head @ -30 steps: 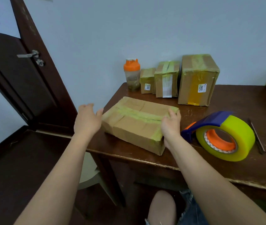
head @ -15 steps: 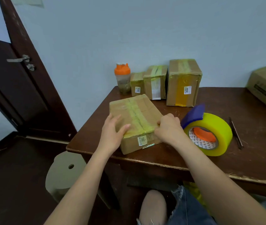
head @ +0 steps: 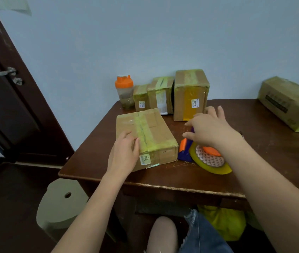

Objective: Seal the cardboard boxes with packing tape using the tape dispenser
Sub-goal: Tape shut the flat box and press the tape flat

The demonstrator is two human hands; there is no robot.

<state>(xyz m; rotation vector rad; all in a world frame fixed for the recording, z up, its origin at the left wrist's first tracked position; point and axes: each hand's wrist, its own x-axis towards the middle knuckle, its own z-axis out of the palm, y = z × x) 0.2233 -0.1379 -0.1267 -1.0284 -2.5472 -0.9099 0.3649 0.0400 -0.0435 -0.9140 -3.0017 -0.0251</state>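
Observation:
A flat cardboard box (head: 152, 128) with yellowish tape along its top lies near the table's front left corner. My left hand (head: 125, 152) rests on its near left corner, fingers laid over the top. The tape dispenser (head: 205, 157), purple and orange with a yellow-green tape roll, lies on the table just right of the box. My right hand (head: 209, 127) hovers above the dispenser with fingers spread and holds nothing. It hides part of the dispenser's handle.
Three taped boxes (head: 190, 94) and an orange-lidded shaker bottle (head: 125, 91) stand along the wall at the back of the dark wooden table (head: 265, 152). A long box (head: 289, 101) lies at the far right. A pale stool (head: 59, 203) stands below left, near a door (head: 4, 99).
My right hand has left the box's right edge and moved over the tape dispenser. My left hand has slid to the box's near left corner. The box has turned a little.

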